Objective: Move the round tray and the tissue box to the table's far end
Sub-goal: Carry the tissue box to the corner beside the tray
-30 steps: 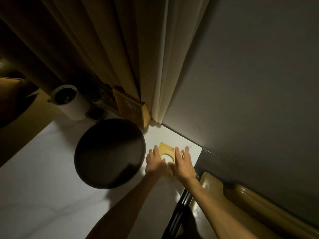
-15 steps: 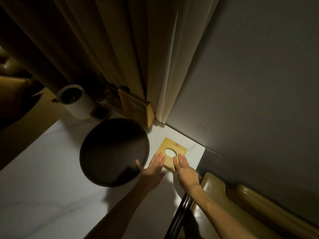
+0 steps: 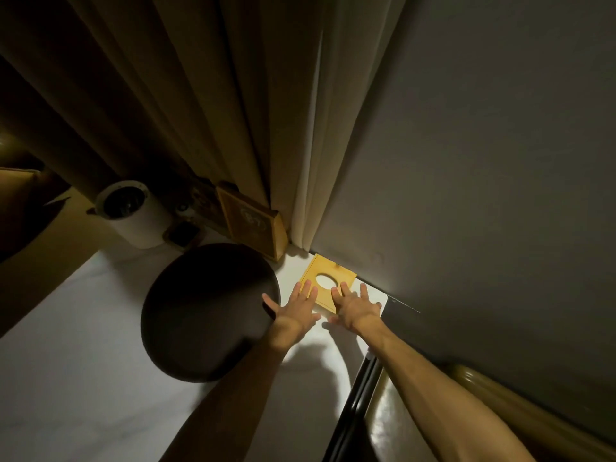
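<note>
The tissue box [image 3: 328,281] is a yellow wooden square with an oval hole, lying flat in the far right corner of the white table [image 3: 83,378] against the wall. Both my hands rest flat with fingers spread on its near edge. My left hand [image 3: 298,308] has its thumb out toward the round dark tray [image 3: 206,311], which lies just left of the box. My right hand [image 3: 355,306] covers the box's near right corner. Neither hand grips anything.
Behind the tray a white cylinder [image 3: 133,215], a small dark item [image 3: 183,232] and a framed wooden plaque [image 3: 251,225] stand against the curtains [image 3: 200,111]. A grey wall [image 3: 483,161] bounds the right. A chair back [image 3: 360,405] sits at the table's right edge.
The tissue box slid farther away into the corner by the wall. My hands followed it forward and now lie flat on its near edge instead of around it.
</note>
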The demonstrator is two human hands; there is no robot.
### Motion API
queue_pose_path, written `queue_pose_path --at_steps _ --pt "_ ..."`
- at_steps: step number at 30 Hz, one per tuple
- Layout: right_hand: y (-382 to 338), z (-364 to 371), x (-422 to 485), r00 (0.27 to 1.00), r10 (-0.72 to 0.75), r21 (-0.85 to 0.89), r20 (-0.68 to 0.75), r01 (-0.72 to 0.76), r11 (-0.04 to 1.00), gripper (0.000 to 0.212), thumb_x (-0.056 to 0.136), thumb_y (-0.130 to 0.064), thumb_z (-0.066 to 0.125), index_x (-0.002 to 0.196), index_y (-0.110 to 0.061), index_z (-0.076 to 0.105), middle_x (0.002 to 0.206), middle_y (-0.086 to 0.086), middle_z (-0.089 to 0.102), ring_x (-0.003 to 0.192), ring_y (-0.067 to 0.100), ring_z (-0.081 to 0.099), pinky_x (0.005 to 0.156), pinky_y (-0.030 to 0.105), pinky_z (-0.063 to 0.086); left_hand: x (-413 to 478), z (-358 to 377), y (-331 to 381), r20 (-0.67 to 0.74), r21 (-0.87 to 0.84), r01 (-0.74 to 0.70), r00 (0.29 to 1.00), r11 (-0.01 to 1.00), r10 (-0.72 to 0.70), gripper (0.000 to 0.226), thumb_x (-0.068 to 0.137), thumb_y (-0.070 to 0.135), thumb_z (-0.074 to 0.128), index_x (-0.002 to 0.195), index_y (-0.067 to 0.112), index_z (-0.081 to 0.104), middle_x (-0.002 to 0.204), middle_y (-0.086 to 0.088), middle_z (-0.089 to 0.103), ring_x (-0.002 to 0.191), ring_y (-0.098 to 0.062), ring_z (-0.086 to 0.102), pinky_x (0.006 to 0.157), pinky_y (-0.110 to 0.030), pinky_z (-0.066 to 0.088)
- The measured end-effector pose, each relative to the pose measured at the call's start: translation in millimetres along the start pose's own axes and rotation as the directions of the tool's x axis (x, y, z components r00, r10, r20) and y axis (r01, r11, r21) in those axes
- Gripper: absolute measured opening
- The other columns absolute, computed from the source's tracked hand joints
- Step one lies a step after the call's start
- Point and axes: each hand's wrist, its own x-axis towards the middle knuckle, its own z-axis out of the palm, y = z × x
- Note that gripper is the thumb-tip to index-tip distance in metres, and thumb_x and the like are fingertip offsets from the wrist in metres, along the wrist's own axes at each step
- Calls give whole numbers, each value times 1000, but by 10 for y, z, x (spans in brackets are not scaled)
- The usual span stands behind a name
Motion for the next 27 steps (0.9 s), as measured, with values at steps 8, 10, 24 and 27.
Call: queue_pose_path --at_steps 8,10,24,27 --pt "86 -54 197 999 36 89 14 -37 995 76 96 -54 47 156 -37 3 167 -10 -9 151 46 3 110 71 25 270 -100 32 18 6 5 1000 1000 -5 77 96 49 44 153 31 -5 163 6 -18 150 -21 -17 101 -83 -6" --pt "96 -68 232 999 41 138 19 -43 989 76 96 -52 48 155 -38 4 167 -12 -8 150 46 10 111 68 29 320 -113 46 18 11 9 1000 1000 -9 79 95 51 45 153 30 -4 163 5 -18 150 -22 -17 103 -83 -5" --pt "73 -48 214 1000 16 156 -9 -14 988 74 99 -42 47 157 -34 0 166 -8 -15 131 35 51 101 50 46 302 -154 84 -1 30 28 1000 999 -28 81 93 52 48 153 30 -2 163 4 -16 151 -25 -15 103 -81 -6" --pt "58 -26 195 1000 26 175 -16 -23 984 75 99 -43 47 157 -34 0 166 -9 -16 129 34 53 100 51 45 285 -145 95 -6 26 34 999 999 -34 82 93 52 48 153 30 -2 163 5 -16 151 -24 -15 103 -81 -5"
